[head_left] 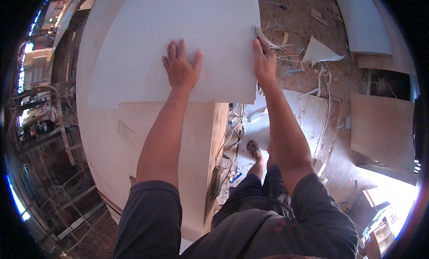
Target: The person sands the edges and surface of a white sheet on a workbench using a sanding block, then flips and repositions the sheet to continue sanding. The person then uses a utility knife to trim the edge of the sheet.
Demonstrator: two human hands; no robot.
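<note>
A large white sheet [219,17] lies over a pale wooden board. My left hand [182,69] rests flat on the sheet with its fingers spread. At the sheet's right edge my right hand [265,62] is closed around a slim knife [256,32], whose dark blade shows above the fingers. The handle is mostly hidden in my grip. Beside the blade a narrow pale strip [267,40] curls away to the right of the edge. The sheet's near edge runs across the board [156,142] below my left hand.
Offcut strips and a white triangular scrap [321,51] litter the brown floor on the right. A cord with a plug [227,159] hangs by the board's right side. More panels [382,131] stand at the far right. Cluttered framework [53,142] fills the left.
</note>
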